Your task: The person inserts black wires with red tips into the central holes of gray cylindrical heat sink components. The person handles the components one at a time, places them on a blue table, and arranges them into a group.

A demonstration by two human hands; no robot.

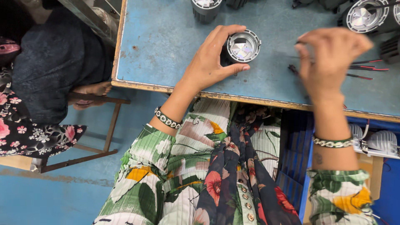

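My left hand (210, 60) curls around a round metal lamp housing (243, 46) with a shiny faceted reflector inside, thumb and fingers on its rim, on the blue worktable (166, 37). My right hand (331, 56) hovers blurred above the table to the right, fingers pinched together near a thin dark wire (296, 42); whether it grips the wire is unclear. Loose red and black wires (364, 68) lie just right of it.
More lamp housings stand at the table's far edge: one dark finned housing (205, 8) and one silver housing (364, 16). A blue crate (296, 162) sits under the table by my knees. Another person (50, 62) sits at left on a wooden stool (100, 125).
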